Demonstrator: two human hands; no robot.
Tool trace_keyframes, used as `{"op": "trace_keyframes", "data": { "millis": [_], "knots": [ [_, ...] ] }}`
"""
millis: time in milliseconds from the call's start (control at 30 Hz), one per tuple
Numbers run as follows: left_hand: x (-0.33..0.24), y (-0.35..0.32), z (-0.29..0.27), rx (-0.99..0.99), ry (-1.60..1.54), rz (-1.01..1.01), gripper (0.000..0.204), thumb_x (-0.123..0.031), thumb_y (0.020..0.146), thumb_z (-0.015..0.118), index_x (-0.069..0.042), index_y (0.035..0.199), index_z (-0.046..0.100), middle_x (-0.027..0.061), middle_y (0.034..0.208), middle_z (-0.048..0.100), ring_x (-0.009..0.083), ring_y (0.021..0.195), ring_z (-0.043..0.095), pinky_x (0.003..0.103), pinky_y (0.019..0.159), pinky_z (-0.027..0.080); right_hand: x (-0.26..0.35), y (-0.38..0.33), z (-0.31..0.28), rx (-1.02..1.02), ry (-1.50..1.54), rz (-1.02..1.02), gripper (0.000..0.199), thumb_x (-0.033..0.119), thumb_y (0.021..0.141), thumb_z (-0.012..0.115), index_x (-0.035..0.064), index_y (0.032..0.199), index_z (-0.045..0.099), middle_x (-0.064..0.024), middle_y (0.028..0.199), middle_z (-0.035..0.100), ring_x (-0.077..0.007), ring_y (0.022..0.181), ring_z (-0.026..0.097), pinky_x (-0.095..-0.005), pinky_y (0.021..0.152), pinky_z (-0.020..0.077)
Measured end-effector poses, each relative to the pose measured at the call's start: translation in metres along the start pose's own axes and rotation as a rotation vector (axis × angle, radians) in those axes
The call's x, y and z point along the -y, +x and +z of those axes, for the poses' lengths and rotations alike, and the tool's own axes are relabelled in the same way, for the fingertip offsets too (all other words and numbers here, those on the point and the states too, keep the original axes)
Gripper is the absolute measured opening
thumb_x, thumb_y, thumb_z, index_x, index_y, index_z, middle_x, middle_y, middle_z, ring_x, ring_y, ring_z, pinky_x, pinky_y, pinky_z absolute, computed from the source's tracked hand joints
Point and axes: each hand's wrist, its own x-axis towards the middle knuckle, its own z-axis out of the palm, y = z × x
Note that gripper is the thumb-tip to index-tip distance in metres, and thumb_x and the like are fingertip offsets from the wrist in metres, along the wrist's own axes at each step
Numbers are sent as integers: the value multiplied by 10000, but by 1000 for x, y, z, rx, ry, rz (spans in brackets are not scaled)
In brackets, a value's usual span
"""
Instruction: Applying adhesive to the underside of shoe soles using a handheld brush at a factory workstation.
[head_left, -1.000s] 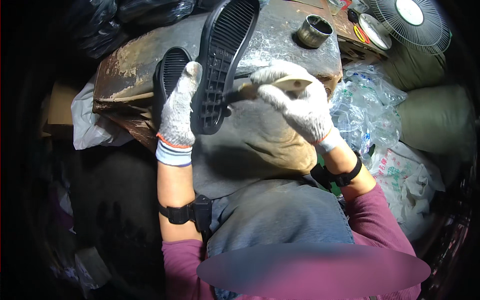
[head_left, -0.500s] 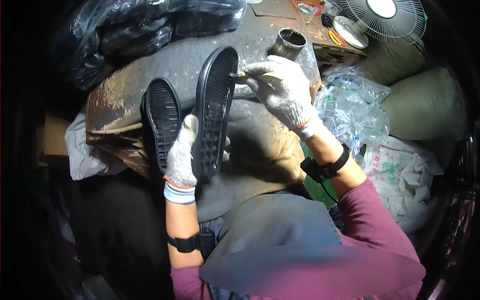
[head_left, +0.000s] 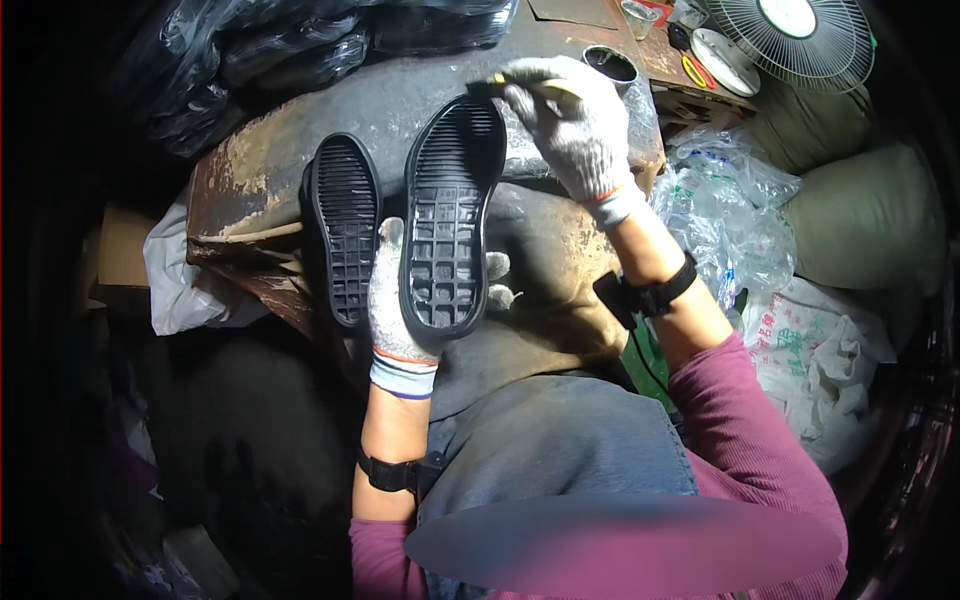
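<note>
My left hand, in a white knit glove, grips a black shoe sole near its heel end. The thumb lies along its left side and fingertips show past its right edge. The sole's ribbed and gridded hollow side faces up. My right hand, gloved too, is closed around a small brush with a bit of yellow on its handle. Its dark tip is at the sole's toe rim; whether it touches is hard to tell. A second black sole lies just left, hollow side up, at the bench edge.
A metal can stands on the worn bench behind my right hand. Plastic-wrapped black bundles lie at the back left. Scissors, a fan, clear plastic bags and stuffed sacks are on the right.
My right hand has moved the brush from the sole's right side up to its toe end. My left hand has turned the held sole to face up more squarely.
</note>
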Motion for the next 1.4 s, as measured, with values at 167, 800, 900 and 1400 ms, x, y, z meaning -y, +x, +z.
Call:
{"op": "trace_keyframes", "data": {
  "millis": [167,800,900,1400],
  "knots": [
    [1,-2,-4,40,-66,-17,783,-578,1069,453,10,1582,376,241,1542,511,592,1234,593,767,968,499,30,-25,7,190,140,233,165,164,822,801,184,986,804,-11,939,766,-240,818,696,-362,761,572],
    [9,10,-31,159,-276,142,685,-602,1057,400,-102,1502,544,189,1483,591,463,1318,568,690,1096,424,97,-14,-15,533,524,280,181,218,876,769,156,1038,820,-49,1038,790,-258,967,734,-368,978,546],
    [-2,12,-34,193,-93,169,681,-547,1089,358,-25,1495,517,180,1487,584,366,1358,555,558,1169,400,111,-20,-28,555,581,113,215,229,876,778,181,1083,807,-27,1021,777,-273,1066,705,-416,1071,492],
    [-55,-7,-14,-317,706,439,602,-364,1052,623,59,1467,516,250,1311,685,351,1078,744,456,942,633,111,-40,-45,676,777,889,270,251,934,770,68,1132,775,-67,1014,803,-138,930,742,-286,853,579]
  ]
}}
